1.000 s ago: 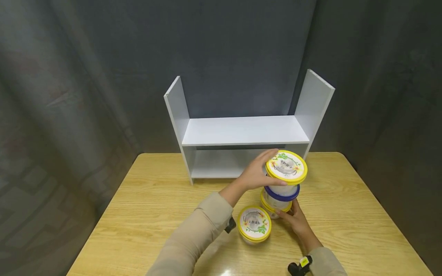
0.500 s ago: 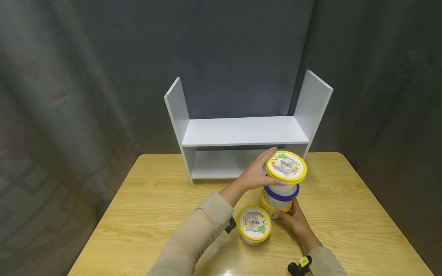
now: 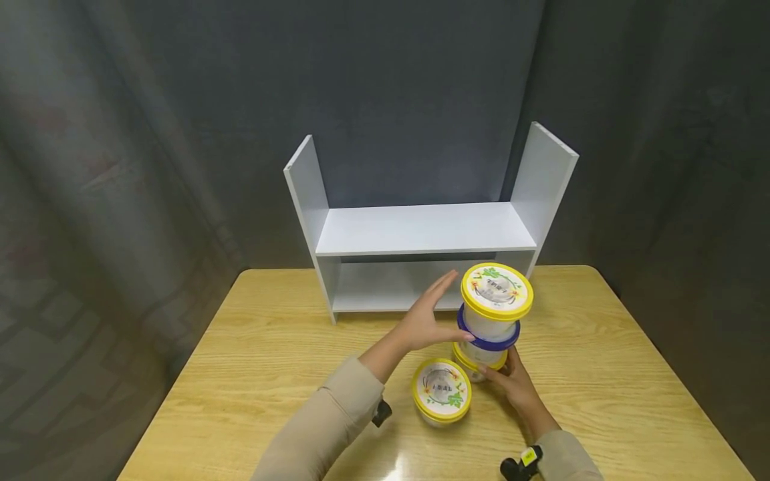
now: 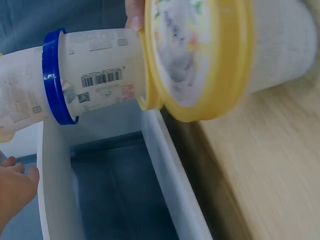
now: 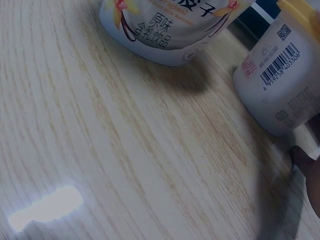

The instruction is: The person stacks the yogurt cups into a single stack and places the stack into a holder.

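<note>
Three white plastic tubs stand in a stack. The top tub (image 3: 496,292) has a printed lid with a yellow rim, the middle tub (image 3: 483,355) a blue lid, and the bottom tub (image 3: 477,376) a yellow one. My right hand (image 3: 519,387) grips the bottom tub near its lid, thumb at the front and fingers round the right side. To the left of the stack is my left hand (image 3: 421,325), fingers spread and thumb close by the blue lid; the left wrist view shows this hand apart from the tubs. A separate yellow-lidded tub (image 3: 442,392) stands on the table nearer me.
A white two-level shelf (image 3: 424,228) with tall side panels stands at the back of the wooden table (image 3: 252,374), behind the stack. Dark grey curtains (image 3: 415,100) hang behind and at both sides.
My left hand has let go of the top tub and drawn back to the left and slightly down. The top tub rests on the stack. The right hand holds its place.
</note>
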Action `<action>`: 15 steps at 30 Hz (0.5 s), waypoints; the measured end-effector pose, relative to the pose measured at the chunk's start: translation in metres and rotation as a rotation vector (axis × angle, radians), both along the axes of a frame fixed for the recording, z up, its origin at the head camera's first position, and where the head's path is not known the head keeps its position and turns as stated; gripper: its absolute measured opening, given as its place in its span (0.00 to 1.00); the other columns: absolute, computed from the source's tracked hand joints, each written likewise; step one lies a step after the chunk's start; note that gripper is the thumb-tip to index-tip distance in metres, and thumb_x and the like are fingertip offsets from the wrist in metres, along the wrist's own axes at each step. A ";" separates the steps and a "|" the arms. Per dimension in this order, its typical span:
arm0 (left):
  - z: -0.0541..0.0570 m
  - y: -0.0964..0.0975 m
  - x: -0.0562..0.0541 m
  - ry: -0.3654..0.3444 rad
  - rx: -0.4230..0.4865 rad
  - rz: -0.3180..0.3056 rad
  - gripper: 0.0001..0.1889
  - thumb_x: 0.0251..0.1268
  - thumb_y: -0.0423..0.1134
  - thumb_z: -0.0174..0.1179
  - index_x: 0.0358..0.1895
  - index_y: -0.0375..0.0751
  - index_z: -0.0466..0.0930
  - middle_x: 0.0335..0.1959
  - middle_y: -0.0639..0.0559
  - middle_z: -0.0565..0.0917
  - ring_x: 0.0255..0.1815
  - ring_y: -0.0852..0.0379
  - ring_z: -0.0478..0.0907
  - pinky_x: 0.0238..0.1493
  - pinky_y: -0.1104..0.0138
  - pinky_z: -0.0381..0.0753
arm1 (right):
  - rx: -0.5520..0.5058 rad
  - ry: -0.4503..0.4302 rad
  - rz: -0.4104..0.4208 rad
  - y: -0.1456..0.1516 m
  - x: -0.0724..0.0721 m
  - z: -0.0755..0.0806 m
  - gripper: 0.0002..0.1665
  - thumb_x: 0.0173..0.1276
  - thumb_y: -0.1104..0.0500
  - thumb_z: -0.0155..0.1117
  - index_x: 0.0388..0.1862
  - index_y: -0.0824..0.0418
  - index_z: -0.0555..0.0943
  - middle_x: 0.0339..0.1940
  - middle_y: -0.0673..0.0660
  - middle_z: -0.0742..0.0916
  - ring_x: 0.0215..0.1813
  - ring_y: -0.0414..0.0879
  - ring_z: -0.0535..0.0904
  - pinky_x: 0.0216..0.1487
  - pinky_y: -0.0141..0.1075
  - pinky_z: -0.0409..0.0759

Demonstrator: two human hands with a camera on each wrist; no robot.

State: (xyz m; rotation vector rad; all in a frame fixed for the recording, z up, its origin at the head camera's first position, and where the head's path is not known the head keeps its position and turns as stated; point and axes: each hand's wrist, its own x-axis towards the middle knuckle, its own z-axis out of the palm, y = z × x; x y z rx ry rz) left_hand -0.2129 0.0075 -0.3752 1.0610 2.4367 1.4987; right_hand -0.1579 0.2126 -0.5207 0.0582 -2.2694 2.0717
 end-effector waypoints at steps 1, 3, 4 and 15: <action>-0.002 -0.002 0.001 -0.008 0.002 0.005 0.53 0.36 0.46 0.70 0.66 0.60 0.43 0.67 0.61 0.46 0.65 0.58 0.45 0.60 0.50 0.52 | -0.005 0.003 0.001 0.000 0.000 0.000 0.45 0.55 0.65 0.60 0.66 0.53 0.47 0.59 0.54 0.63 0.52 0.32 0.62 0.58 0.53 0.54; -0.006 -0.006 0.003 -0.020 -0.001 0.010 0.52 0.36 0.47 0.70 0.66 0.61 0.44 0.66 0.61 0.47 0.65 0.57 0.46 0.59 0.51 0.52 | -0.011 0.011 0.005 0.000 0.000 0.000 0.45 0.55 0.65 0.60 0.66 0.53 0.47 0.57 0.50 0.65 0.52 0.30 0.62 0.57 0.52 0.54; -0.008 -0.008 0.005 -0.025 -0.004 0.011 0.52 0.36 0.47 0.70 0.66 0.61 0.44 0.66 0.60 0.47 0.65 0.57 0.46 0.59 0.50 0.52 | -0.011 0.013 0.005 0.000 0.000 0.000 0.44 0.55 0.65 0.60 0.66 0.53 0.48 0.56 0.48 0.65 0.51 0.29 0.62 0.57 0.52 0.54; -0.035 -0.024 0.017 0.001 -0.087 0.003 0.51 0.36 0.50 0.69 0.67 0.54 0.47 0.66 0.56 0.50 0.65 0.56 0.48 0.60 0.53 0.53 | -0.001 -0.019 -0.019 -0.004 0.003 0.005 0.44 0.56 0.67 0.59 0.65 0.55 0.47 0.59 0.58 0.63 0.52 0.33 0.60 0.58 0.51 0.54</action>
